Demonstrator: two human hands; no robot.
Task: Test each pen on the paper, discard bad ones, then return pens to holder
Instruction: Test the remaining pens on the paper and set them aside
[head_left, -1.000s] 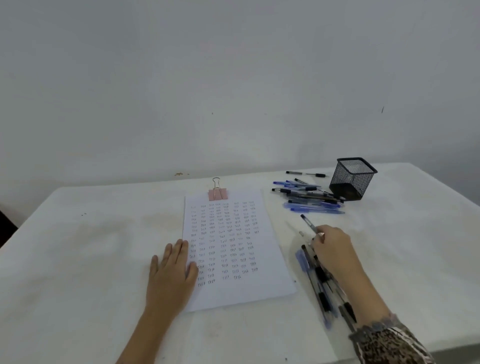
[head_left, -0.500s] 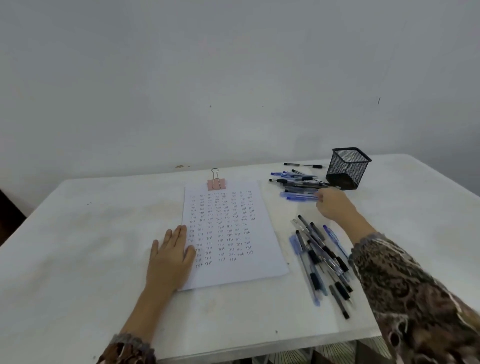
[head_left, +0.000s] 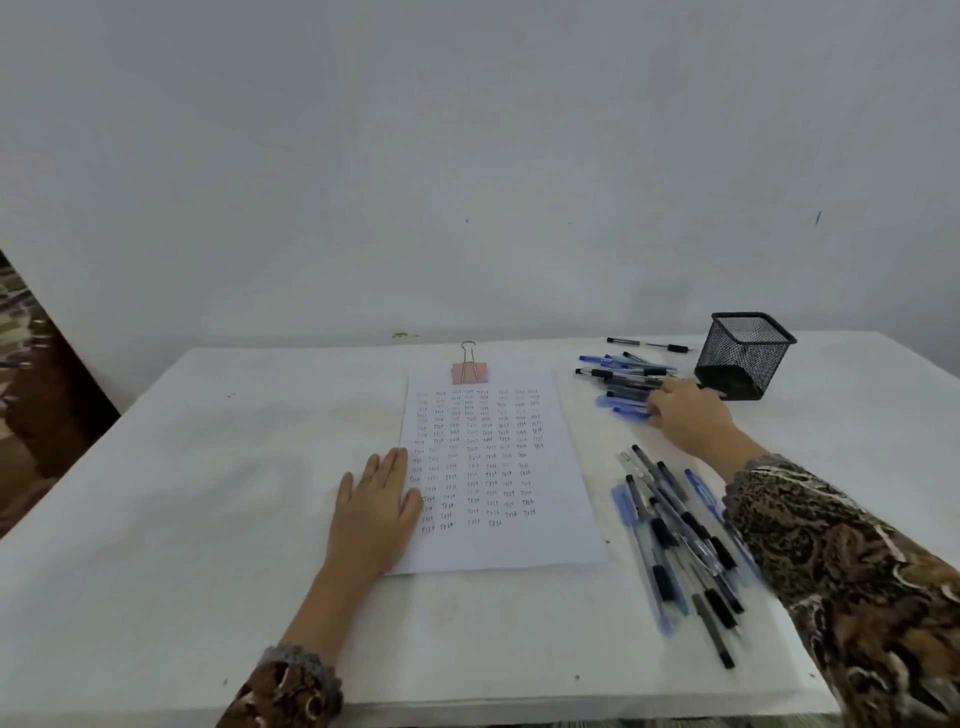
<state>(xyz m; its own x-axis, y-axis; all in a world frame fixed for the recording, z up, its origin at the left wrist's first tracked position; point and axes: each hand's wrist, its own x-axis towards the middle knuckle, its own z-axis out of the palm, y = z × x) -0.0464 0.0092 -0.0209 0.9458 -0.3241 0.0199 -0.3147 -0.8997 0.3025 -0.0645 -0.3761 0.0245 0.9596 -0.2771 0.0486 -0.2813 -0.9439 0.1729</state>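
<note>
The right hand (head_left: 685, 410) covers the far pens (head_left: 618, 382), grip unclear. Best lift 1 cleanly; the flat left hand (head_left: 376, 506) steadies the paper (head_left: 498, 467).

We see the paper (head_left: 566, 519) lying on the middle of the bench (head_left: 156, 519), with a binder clip (head_left: 469, 370) on its far edge. Our left hand (head_left: 374, 514) lies flat across the paper's near left edge. To the right of the paper, one pile of pens (head_left: 675, 535) lies near us and a second pile (head_left: 618, 376) lies farther back. The holder (head_left: 743, 358) stands just right of that far pile, and a single pen (head_left: 649, 344) lies behind it. Our right hand (head_left: 685, 410) touches the far pile's near right side, in front of the holder.
</note>
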